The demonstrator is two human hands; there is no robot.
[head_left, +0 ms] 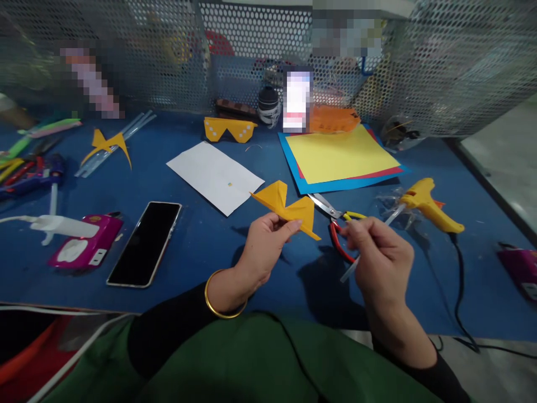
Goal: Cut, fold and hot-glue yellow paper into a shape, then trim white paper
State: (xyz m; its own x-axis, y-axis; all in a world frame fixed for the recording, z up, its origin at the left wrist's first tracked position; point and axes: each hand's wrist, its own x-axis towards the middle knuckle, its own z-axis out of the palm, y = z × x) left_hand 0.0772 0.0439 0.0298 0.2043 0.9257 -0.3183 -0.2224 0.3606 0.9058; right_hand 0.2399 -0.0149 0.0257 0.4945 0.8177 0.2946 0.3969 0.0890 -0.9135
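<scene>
Nearest you, your left hand point(264, 243) has a closed grip on the yellow folded paper point(300, 208), pinching its near edge between thumb and fingers, above the desk point(268, 296). The piece lies just beyond that grip, its long axis slanting from far left to near right, so the near end points toward your right hand point(384, 254). That hand is apart from it, off to the right; the left is the nearer. Your right fingers are curled in, but their tips are hard to make out, so I cannot tell whether that grip holds anything. A clear glue stick point(349, 271) runs behind it toward the yellow glue gun point(432, 207). To your left lies the phone point(146, 243). Farther out are the scissors point(334, 213), the white sheet point(210, 179), the stacked coloured sheets point(339, 157) and the yellow glasses-shaped cutout point(245, 131).
</scene>
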